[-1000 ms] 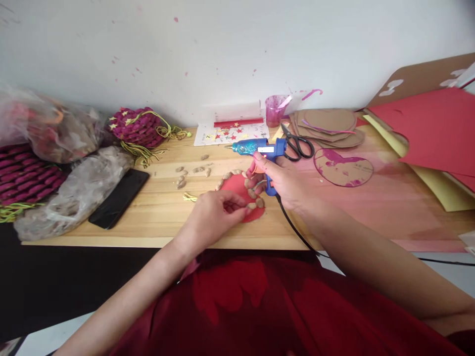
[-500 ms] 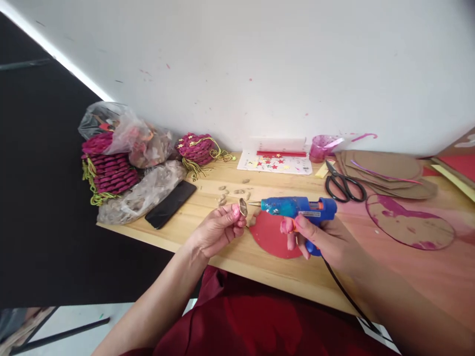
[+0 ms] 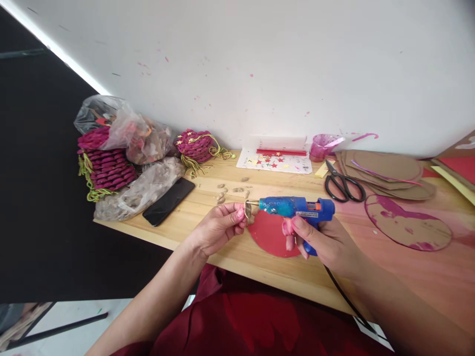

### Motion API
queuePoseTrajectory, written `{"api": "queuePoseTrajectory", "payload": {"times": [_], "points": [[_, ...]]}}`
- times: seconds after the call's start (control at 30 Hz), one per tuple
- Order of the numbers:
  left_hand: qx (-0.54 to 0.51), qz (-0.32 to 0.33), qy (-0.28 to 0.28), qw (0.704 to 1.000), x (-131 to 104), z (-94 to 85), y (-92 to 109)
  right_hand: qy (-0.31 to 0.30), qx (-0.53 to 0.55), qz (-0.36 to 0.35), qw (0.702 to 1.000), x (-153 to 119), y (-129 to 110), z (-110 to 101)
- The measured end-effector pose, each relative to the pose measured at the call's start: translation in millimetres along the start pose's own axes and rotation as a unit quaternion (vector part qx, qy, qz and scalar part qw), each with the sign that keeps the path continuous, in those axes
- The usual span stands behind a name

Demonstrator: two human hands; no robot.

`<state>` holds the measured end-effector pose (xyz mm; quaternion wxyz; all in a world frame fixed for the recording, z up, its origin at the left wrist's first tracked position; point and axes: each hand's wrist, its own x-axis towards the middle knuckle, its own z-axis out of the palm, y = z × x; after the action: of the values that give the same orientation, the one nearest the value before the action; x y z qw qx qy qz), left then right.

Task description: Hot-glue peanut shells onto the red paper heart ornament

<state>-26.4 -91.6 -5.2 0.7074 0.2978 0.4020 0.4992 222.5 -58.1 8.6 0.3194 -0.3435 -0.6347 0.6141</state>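
Note:
My left hand pinches a small brown nutshell half between thumb and fingers, its hollow side turned toward the right. My right hand is wrapped round the handle of a blue hot glue gun, with fingers at the trigger. The metal nozzle points left and meets the upper rim of the shell; whether glue is coming out is too small to tell. Beneath the gun lies a red round disc, partly covered by the gun and my right hand. Several loose tan shells are scattered behind my left hand.
Black scissors and stacked brown cardboard pieces lie at right, near a purple-stained cardboard oval. A paper with star stickers and a pink cup stand at the back. A phone and plastic bags are left.
The glue gun's nozzle, which was just right of the shell, now touches the shell's upper rim. Both hands keep their grip; the whole view has shifted slightly.

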Motion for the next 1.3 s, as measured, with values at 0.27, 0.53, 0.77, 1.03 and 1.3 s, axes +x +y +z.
{"api": "queuePoseTrajectory", "payload": {"times": [0.27, 0.53, 0.77, 1.03, 1.3], "points": [[-0.007, -0.002, 0.008, 1.0, -2.4, 0.8, 0.0, -0.001, -0.005, 0.004, 1.0, 0.1, 2.9, -2.4], [-0.007, -0.009, 0.016, 1.0, -2.3, -0.1, -1.2, -0.001, -0.01, 0.015, 1.0, -0.1, 3.5, -1.2], [-0.005, -0.008, 0.02, 1.0, -3.1, -0.1, -1.4, 0.0, -0.014, 0.022, 1.0, 0.9, 5.1, -2.6], [-0.016, -0.003, 0.022, 1.0, -3.3, -0.2, -1.4, 0.004, -0.011, 0.018, 1.0, 0.9, 4.0, -2.3], [-0.012, -0.003, 0.024, 1.0, -3.8, -0.8, -1.3, 0.005, -0.015, 0.024, 1.0, 2.5, 2.9, -1.8]]}}
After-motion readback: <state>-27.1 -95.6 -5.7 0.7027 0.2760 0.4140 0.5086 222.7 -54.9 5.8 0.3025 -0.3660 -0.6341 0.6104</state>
